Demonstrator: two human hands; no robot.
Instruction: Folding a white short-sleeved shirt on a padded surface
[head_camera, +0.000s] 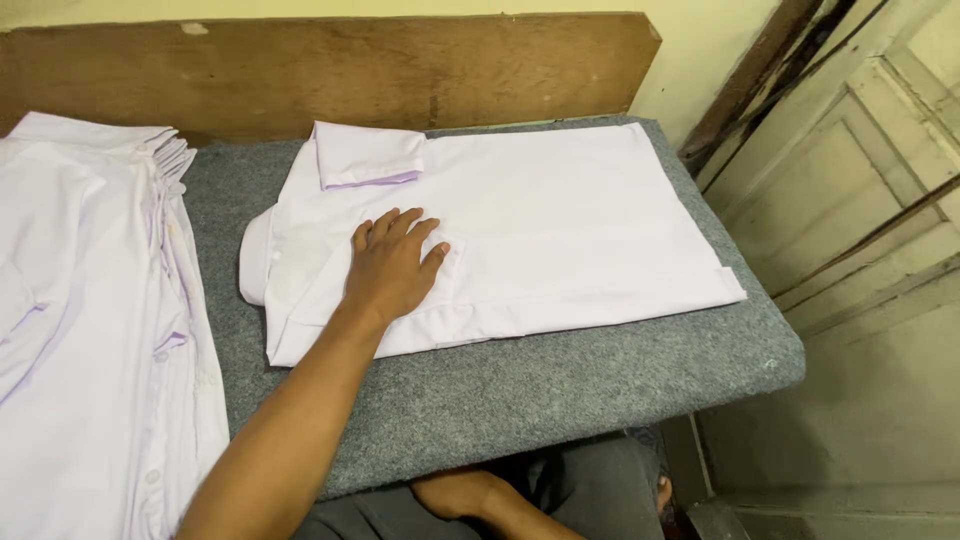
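Presently, the pale lilac shirt (560, 220) lies flat on the grey felt-covered counter (560, 385), already folded into a long rectangle: the body is doubled over, one sleeve cuff (368, 155) is turned back on top at about 11 o'clock from the shirt's middle, and the collar end bulges off the fold at 9 o'clock.

Left hand (392, 268): open, fingers spread, palm pressed flat on the shirt near its collar end, gripping nothing. It reads as smoothing or pinning the cloth.

Right hand (462, 494): low at 6 o'clock, below the counter edge, resting on the lap. Only partly seen; it looks loosely curled, but I cannot tell whether it is open or closed. It touches no cloth.

Stack of similar lilac shirts (90, 300) sits at 9 o'clock, just beside the working shirt, apart from it by a strip of bare felt.

Judgement on progress: lengthwise folds look complete, edges fairly square. What seems left is the crosswise fold to bring it down to size, and then moving it off the counter. Roughly past halfway.

A wooden board (330, 70) backs the counter at 12 o'clock.
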